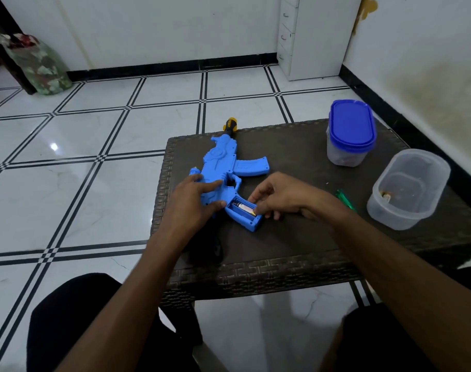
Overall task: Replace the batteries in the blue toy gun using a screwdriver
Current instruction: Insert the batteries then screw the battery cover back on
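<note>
The blue toy gun (226,162) lies flat on the dark woven table (296,237), muzzle pointing away. Its grip compartment (243,213) is uncovered, with batteries (243,206) lying inside. My left hand (194,202) presses down on the gun's body, fingers spread. My right hand (280,194) is at the compartment's right edge, its fingertips pinching the end of a battery. A green-handled screwdriver (345,201) lies on the table right of my right wrist, partly hidden by it.
A clear tub with a blue lid (351,132) stands at the table's back right. A lidless clear tub (408,187) holding small items sits near the right edge. White drawers (309,36) stand by the wall. My knees are below the table's front edge.
</note>
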### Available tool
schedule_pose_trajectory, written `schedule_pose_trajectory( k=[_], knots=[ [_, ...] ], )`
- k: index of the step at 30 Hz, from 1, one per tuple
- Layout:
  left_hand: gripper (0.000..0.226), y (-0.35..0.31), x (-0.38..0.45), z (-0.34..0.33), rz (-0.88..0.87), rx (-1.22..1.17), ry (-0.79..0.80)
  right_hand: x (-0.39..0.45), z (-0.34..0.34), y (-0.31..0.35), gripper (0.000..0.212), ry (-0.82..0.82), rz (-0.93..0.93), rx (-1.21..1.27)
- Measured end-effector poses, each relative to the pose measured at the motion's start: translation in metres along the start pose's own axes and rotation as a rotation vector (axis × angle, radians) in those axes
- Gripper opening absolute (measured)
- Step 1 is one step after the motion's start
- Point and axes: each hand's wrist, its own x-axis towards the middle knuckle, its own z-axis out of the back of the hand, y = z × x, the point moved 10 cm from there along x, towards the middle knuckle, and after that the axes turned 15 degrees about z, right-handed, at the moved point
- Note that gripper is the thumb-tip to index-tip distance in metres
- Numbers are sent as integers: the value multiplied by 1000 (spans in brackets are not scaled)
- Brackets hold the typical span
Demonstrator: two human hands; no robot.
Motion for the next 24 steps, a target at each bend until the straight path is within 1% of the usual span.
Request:
schedule_pose_trajectory(
  k=[6, 10, 12, 15, 17, 19, 22, 24],
  knots=[
    [57, -1, -1, 1, -4, 8, -18, 3, 0, 3, 23, -24, -7, -55],
    [57, 1, 0, -1, 7, -4, 2, -2, 1, 6, 19, -10, -10, -120],
    [57, 2, 0, -1, 12, -11, 17, -11, 11, 11, 15, -54, 20, -156],
    [58, 0, -3, -2, 6, -28, 7, -34, 47, 24, 10, -213, 103, -225],
    [55, -8, -8, 2, -28, -40, -59, -53, 72, 27, 9, -286, 144, -238],
    [47, -28, -15, 4, -87, -93, -109, -78, 101, 22, 7, -353, 163, -237],
    [31, -68, -26, -3, -168, -238, -99, -115, 151, 3, 9, -454, 98, -343],
    [26, -95, -34, -16, -183, -303, -43, -134, 179, -17, 10, -462, 4, -409]
  ],
)
